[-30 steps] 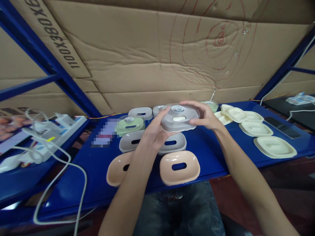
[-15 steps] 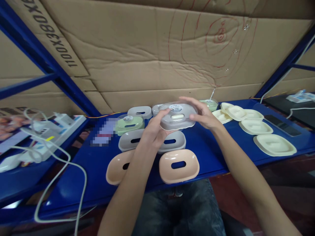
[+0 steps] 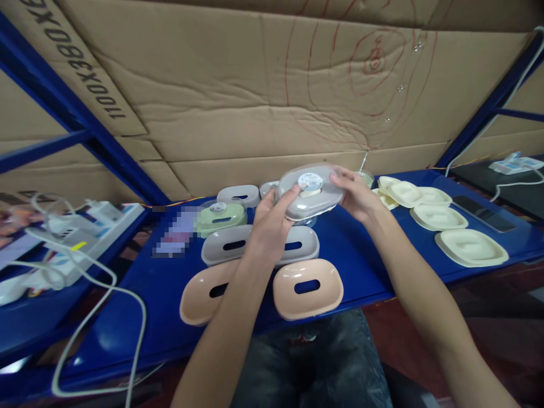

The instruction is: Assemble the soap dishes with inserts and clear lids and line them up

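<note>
Above the blue table (image 3: 348, 243), a covered gray dish (image 3: 314, 195) is held between left hand (image 3: 270, 226) and right hand (image 3: 357, 195).
The left hand is clamped on one end of this dish, its thumb lying on the clear cover near the round label (image 3: 310, 182); the right hand grips the other end, with its thumb also on top. The dish is raised and slightly tilted, its right end a little higher. Below it, two gray trays stand side by side, the right one (image 3: 311, 243) partly hidden by the left hand. Nearer to the person are two peach trays, the right one (image 3: 308, 306) fully visible. To the left is a green dish (image 3: 210, 222); to the right, cream lids (image 3: 471, 247) lie near a dark phone (image 3: 484, 213).
</note>
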{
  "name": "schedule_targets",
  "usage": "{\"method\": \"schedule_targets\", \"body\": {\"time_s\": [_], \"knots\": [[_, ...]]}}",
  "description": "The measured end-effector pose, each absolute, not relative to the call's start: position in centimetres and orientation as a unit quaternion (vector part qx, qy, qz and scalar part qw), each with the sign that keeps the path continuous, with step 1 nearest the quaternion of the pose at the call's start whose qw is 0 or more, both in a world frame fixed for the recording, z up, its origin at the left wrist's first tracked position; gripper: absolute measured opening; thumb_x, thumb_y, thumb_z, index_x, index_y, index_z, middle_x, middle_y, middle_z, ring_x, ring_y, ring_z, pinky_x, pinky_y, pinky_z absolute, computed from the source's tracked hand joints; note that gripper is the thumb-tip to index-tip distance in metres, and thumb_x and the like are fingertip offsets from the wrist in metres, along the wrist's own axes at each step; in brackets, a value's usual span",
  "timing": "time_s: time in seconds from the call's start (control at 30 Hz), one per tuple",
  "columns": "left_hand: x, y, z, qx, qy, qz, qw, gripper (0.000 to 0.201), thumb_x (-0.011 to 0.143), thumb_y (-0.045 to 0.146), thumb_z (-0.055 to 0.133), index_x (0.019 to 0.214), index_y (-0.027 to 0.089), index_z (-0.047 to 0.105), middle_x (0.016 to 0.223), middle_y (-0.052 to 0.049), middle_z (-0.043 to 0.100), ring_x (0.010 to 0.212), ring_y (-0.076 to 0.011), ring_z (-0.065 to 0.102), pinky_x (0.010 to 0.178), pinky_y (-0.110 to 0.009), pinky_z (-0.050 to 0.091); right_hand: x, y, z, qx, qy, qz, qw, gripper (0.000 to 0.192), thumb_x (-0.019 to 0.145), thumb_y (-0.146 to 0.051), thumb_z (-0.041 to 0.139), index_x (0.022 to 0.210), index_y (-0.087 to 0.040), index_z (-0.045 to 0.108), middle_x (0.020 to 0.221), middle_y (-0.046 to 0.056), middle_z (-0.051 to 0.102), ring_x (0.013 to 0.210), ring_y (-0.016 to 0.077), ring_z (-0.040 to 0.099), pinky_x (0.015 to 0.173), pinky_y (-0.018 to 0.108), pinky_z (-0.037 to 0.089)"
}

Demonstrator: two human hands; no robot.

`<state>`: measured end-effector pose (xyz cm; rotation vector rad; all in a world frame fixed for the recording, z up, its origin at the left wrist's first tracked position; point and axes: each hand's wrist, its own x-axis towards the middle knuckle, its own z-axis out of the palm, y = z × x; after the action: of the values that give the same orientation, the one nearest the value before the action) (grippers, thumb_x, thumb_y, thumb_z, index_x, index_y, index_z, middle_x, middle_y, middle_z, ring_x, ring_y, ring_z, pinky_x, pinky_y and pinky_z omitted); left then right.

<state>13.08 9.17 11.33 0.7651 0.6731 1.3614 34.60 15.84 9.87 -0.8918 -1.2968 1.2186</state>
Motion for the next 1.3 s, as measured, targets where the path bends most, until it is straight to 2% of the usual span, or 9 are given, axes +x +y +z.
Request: {"method": "schedule_targets", "body": {"time_s": [0.13, 0.2, 0.33, 0.57, 0.73, 0.9, 1.1, 1.2, 1.3], "knots": [[12.6, 9.2, 11.6, 0.302, 0.327, 0.614, 0.652, 0.044, 0.093, 0.046, 0.083, 0.125, 0.019, 0.069, 0.137, -0.02, 0.078, 0.145, -0.0397, 0.067, 0.122, -0.052, 0.055, 38.6, 17.5, 9.9, -0.462, -0.495, 0.415, 0.608, 0.062, 0.078, -0.078, 0.082, 0.108, -0.024, 0.074, 0.1, 0.009, 0.08, 0.09, 0.031, 0.077, 0.064, 0.041, 0.063], [12.3, 9.2, 11.8, 0.284, 0.34, 0.62, 0.647, 0.045, 0.095, 0.048, 0.079, 0.128, 0.018, 0.068, 0.137, -0.022, 0.078, 0.143, -0.0394, 0.069, 0.121, -0.05, 0.056, 40.5, 18.1, 9.7, -0.525, -0.46, 0.363, 0.617, 0.06, 0.077, -0.074, 0.084, 0.106, -0.023, 0.073, 0.093, 0.009, 0.077, 0.079, 0.0279, 0.073, 0.055, 0.037, 0.058], [12.0, 9.3, 12.0, 0.282, 0.357, 0.617, 0.643, 0.03, 0.097, 0.039, 0.072, 0.116, 0.016, 0.07, 0.128, -0.022, 0.08, 0.134, -0.0385, 0.074, 0.118, -0.049, 0.057, 42.0, 18.5, 8.8, -0.661, -0.477, 0.286, 0.504, 0.063, 0.077, -0.072, 0.087, 0.108, -0.019, 0.074, 0.084, 0.009, 0.074, 0.064, 0.022, 0.066, 0.048, 0.035, 0.053], [11.9, 9.8, 11.5, 0.287, 0.371, 0.614, 0.636, 0.021, 0.092, 0.036, 0.072, 0.102, 0.018, 0.071, 0.122, -0.018, 0.081, 0.125, -0.035, 0.077, 0.114, -0.048, 0.059, 40.0, 18.8, 7.0, -0.729, -0.549, 0.207, 0.353, 0.05, 0.097, -0.062, 0.07, 0.11, -0.015, 0.08, 0.096, 0.017, 0.081, 0.087, 0.0352, 0.079, 0.073, 0.047, 0.066], [11.8, 10.3, 11.0, 0.303, 0.411, 0.6, 0.615, 0.021, 0.091, 0.039, 0.072, 0.099, 0.02, 0.073, 0.122, -0.015, 0.08, 0.125, -0.0324, 0.075, 0.113, -0.046, 0.058, 38.8, 18.8, 6.4, -0.756, -0.586, 0.14, 0.255, 0.045, 0.105, -0.055, 0.062, 0.103, -0.016, 0.084, 0.12, 0.024, 0.083, 0.133, 0.0427, 0.071, 0.114, 0.048, 0.053], [12.0, 10.3, 10.8, 0.328, 0.431, 0.606, 0.583, 0.023, 0.088, 0.042, 0.071, 0.097, 0.021, 0.074, 0.127, -0.015, 0.079, 0.135, -0.0335, 0.069, 0.114, -0.045, 0.054, 37.1, 18.7, 5.8, -0.769, -0.592, 0.115, 0.21, 0.061, 0.112, -0.058, 0.045, 0.123, -0.009, 0.081, 0.138, 0.031, 0.076, 0.14, 0.0439, 0.067, 0.116, 0.05, 0.049], [12.2, 10.3, 10.7, 0.359, 0.444, 0.616, 0.543, 0.024, 0.085, 0.046, 0.073, 0.094, 0.023, 0.075, 0.131, -0.012, 0.079, 0.139, -0.0343, 0.065, 0.112, -0.043, 0.052, 35.8, 18.3, 5.7, -0.768, -0.594, 0.116, 0.209, 0.063, 0.113, -0.058, 0.04, 0.121, -0.01, 0.081, 0.136, 0.031, 0.076, 0.135, 0.0475, 0.069, 0.113, 0.057, 0.052], [12.1, 10.5, 10.6, 0.361, 0.443, 0.618, 0.54, 0.025, 0.084, 0.047, 0.073, 0.094, 0.024, 0.074, 0.131, -0.012, 0.079, 0.137, -0.0342, 0.066, 0.109, -0.042, 0.052, 36.4, 17.9, 6.8, -0.761, -0.594, 0.104, 0.238, 0.061, 0.112, -0.058, 0.046, 0.123, -0.008, 0.079, 0.139, 0.034, 0.073, 0.135, 0.0495, 0.068, 0.113, 0.06, 0.051], [12.0, 10.6, 10.4, 0.36, 0.442, 0.619, 0.54, 0.028, 0.082, 0.048, 0.073, 0.095, 0.023, 0.074, 0.131, -0.012, 0.079, 0.135, -0.0341, 0.067, 0.106, -0.04, 0.053, 36.6, 15.8, 9.1, -0.726, -0.606, 0.081, 0.315, 0.055, 0.114, -0.054, 0.045, 0.122, -0.012, 0.078, 0.129, 0.025, 0.077, 0.127, 0.0404, 0.072, 0.111, 0.052, 0.053]]}}
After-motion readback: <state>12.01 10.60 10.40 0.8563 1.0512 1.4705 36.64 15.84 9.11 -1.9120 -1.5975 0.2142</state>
